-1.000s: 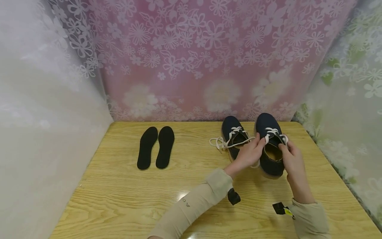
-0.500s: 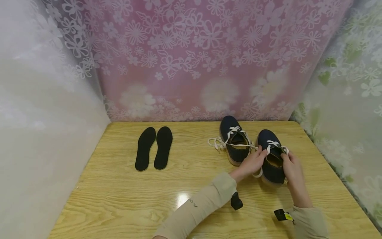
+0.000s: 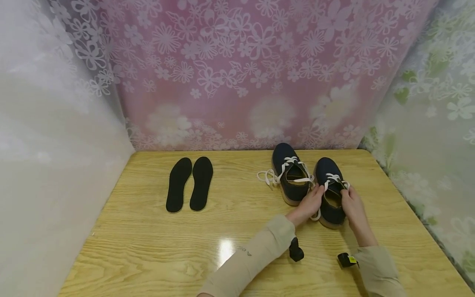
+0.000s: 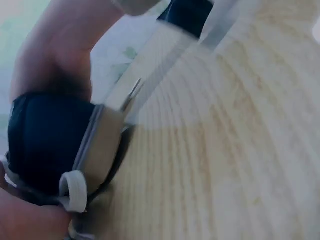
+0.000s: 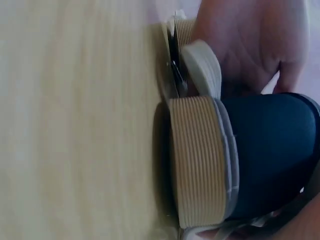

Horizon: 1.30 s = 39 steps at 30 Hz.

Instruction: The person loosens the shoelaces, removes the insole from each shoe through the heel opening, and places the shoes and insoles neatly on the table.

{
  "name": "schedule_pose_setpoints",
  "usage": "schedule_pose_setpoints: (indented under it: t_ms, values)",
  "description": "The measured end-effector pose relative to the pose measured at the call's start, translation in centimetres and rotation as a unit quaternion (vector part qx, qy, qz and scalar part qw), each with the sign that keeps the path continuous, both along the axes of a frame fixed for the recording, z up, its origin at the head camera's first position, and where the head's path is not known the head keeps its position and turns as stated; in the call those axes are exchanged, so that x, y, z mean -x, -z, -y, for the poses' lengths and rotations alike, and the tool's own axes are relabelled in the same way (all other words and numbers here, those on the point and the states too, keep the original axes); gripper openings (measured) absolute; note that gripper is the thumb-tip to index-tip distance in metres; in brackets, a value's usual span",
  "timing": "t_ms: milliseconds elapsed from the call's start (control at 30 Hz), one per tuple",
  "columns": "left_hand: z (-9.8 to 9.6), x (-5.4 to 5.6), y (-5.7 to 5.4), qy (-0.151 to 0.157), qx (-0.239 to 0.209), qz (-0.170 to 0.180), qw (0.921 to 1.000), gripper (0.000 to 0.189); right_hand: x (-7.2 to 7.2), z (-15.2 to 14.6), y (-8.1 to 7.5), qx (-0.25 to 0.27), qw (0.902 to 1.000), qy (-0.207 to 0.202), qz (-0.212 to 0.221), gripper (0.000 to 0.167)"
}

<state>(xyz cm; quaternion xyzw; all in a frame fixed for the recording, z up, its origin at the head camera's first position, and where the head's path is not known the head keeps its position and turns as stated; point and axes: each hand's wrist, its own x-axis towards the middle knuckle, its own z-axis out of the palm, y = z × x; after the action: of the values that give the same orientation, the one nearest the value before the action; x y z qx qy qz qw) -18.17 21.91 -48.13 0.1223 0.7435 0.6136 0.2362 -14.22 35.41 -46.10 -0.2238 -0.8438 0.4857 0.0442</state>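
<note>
My left hand (image 3: 311, 202) and right hand (image 3: 354, 209) hold a navy canvas shoe (image 3: 328, 167) by its opening, one on each side. Its toe points to the back of the table, and its white laces are threaded. In the right wrist view, the ribbed tan sole (image 5: 199, 162) is close over the tabletop. A matching navy shoe (image 3: 283, 152) stands to the left, its loose white lace (image 3: 265, 176) spread beside it. Another white lace loop (image 3: 316, 216) hangs by my left fingers. In the left wrist view, the held shoe's dark heel (image 4: 50, 142) shows.
Two black insoles (image 3: 179, 185) lie side by side on the left of the wooden table (image 3: 156, 255). Floral curtains (image 3: 222, 82) rise behind and at both sides. A black wrist camera (image 3: 296, 250) hangs beneath my left sleeve, another beneath the right.
Both hands have drawn the held shoe toward me and lowered it, then shifted it slightly left beside the other shoe. The lace stretched across that other shoe has gone slack.
</note>
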Motion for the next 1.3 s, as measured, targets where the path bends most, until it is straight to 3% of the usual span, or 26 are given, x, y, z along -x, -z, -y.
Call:
schedule_pose_setpoints:
  t_ms: [133, 233, 533, 700, 800, 1000, 1167, 1300]
  values:
    - [-0.5, -0.3, 0.2, -0.044, 0.026, -0.024, 0.9984, 0.057, 1.3, -0.5, 0.3, -0.018, 0.9995, -0.024, 0.004, 0.055]
    - [-0.7, -0.7, 0.0, -0.060, 0.056, -0.052, 0.9953, 0.061, 2.4, -1.0, 0.5, -0.026, 0.9990, -0.038, 0.001, 0.056]
    - [0.1, -2.5, -1.3, -0.053, 0.100, -0.056, 0.9920, 0.072, 6.0, -1.4, 0.9, -0.034, 0.9971, -0.063, -0.027, 0.057]
    - [0.5, -3.0, -1.6, -0.053, 0.121, -0.063, 0.9892, 0.071, 7.3, -1.8, 1.2, -0.035, 0.9943, -0.093, -0.041, 0.057]
    - [0.8, -3.1, -1.5, -0.040, 0.135, -0.073, 0.9873, 0.071, 8.0, -2.2, 1.5, -0.020, 0.9924, -0.116, -0.037, 0.059]
    - [2.0, -3.2, -1.4, 0.013, 0.161, -0.105, 0.9812, 0.067, 8.7, -2.5, 1.5, 0.008, 0.9905, -0.134, -0.029, 0.061]
    - [3.2, -3.2, -1.7, 0.041, 0.181, -0.131, 0.9739, 0.061, 8.7, -2.6, 1.3, 0.012, 0.9871, -0.157, -0.027, 0.067]
    - [4.6, -3.1, -2.0, 0.056, 0.182, -0.163, 0.9679, 0.049, 8.4, -2.4, 0.5, 0.000, 0.9826, -0.178, -0.052, 0.075]
